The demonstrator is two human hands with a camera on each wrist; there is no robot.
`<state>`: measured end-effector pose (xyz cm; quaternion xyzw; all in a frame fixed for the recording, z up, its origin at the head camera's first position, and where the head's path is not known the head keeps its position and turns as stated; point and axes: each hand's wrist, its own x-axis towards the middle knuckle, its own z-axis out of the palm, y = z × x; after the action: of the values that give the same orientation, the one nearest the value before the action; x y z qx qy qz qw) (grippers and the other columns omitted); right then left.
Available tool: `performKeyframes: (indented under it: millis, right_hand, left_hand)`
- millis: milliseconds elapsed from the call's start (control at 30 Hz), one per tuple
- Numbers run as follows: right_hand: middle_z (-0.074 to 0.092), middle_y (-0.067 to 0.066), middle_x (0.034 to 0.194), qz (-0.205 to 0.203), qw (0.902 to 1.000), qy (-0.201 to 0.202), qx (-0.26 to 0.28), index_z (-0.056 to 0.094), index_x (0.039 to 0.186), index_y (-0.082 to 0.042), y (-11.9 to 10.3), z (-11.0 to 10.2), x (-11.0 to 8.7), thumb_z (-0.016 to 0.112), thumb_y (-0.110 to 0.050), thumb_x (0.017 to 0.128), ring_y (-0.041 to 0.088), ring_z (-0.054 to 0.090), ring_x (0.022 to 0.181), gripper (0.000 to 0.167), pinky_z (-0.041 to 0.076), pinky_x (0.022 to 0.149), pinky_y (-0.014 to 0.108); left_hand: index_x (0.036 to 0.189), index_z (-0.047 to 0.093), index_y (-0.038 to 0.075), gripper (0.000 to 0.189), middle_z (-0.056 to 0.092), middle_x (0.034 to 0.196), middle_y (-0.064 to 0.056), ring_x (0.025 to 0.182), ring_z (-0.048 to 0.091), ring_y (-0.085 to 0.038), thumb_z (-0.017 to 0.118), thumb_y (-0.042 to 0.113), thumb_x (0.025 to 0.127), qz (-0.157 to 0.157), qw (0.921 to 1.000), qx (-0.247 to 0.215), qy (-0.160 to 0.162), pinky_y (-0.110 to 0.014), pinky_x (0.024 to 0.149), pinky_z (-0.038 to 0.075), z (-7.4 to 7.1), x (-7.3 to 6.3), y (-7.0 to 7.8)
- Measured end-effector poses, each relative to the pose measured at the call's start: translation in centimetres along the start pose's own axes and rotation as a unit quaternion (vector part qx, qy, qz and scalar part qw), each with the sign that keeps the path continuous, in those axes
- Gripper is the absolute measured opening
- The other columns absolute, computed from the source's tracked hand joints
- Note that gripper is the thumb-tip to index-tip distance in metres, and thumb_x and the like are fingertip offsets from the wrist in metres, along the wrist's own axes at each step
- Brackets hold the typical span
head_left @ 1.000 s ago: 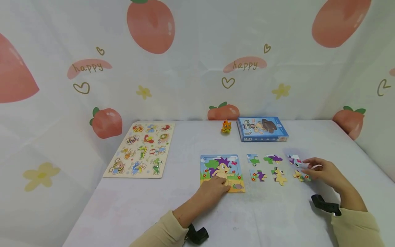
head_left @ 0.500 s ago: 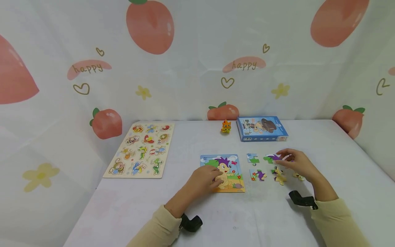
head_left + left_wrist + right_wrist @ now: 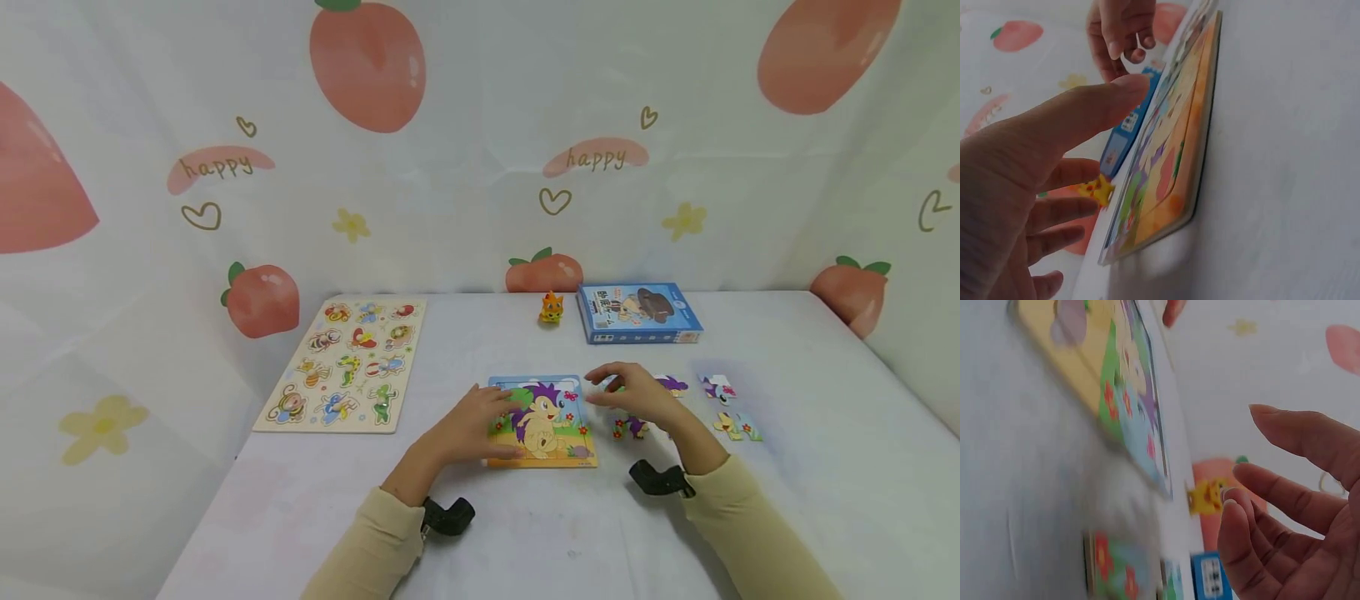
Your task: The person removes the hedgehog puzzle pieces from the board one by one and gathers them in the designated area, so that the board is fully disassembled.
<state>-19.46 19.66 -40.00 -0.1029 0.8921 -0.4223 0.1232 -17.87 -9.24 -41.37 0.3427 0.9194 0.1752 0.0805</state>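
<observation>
A square hedgehog puzzle board point(image 3: 547, 417) lies flat on the white table, its printed picture facing up. My left hand point(image 3: 476, 423) spreads over the board's left edge, thumb apart from the fingers and nothing between them. Over the board's upper right side hovers my right hand point(image 3: 633, 393), fingers parted and holding nothing. Beneath and beside it lie loose jigsaw pieces: a flower-and-purple piece point(image 3: 630, 427), a purple piece point(image 3: 672, 384), a pink-and-blue piece point(image 3: 718, 388) and a yellow-and-green piece point(image 3: 737, 426). Others are partly hidden by the right hand and wrist.
A wooden board of insect shapes point(image 3: 341, 367) lies at the left. At the back stand a small orange-yellow toy figure point(image 3: 551, 307) and a blue box point(image 3: 639, 313). A printed fruit cloth point(image 3: 450, 167) hangs behind the table.
My right hand has swept left from the far pieces to the board's right edge. My left hand has lifted off the board's middle and shifted left, fingers spreading.
</observation>
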Motion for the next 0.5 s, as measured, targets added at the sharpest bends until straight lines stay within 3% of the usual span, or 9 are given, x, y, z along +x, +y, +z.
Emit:
performKeyframes:
  millis: [233, 500]
  right_hand:
    - [0.062, 0.015, 0.109, -0.026, 0.9990, -0.036, 0.001, 0.062, 0.116, -0.002, -2.0, 2.8, 1.2, 0.070, -0.023, 0.083, 0.019, 0.054, 0.085, 0.040, 0.048, 0.066, 0.025]
    - [0.063, 0.008, 0.091, -0.057, 0.9948, -0.083, 0.016, 0.066, 0.110, -0.001, -3.5, 5.6, 2.1, 0.072, -0.021, 0.080, 0.016, 0.050, 0.072, 0.036, 0.046, 0.060, 0.024]
  left_hand:
    - [0.137, 0.048, 0.018, 0.082, 0.037, 0.149, -0.005, 0.140, 0.029, -0.024, 0.074, 0.056, 0.069, -0.012, 0.9996, -0.010, -0.021, -0.044, 0.118, 0.016, 0.0, -0.4, -1.4]
    - [0.135, 0.051, 0.021, 0.080, 0.034, 0.150, -0.004, 0.140, 0.027, -0.024, 0.077, 0.054, 0.067, -0.046, 0.9963, -0.065, -0.033, -0.044, 0.113, 0.028, 0.3, -0.7, -2.0]
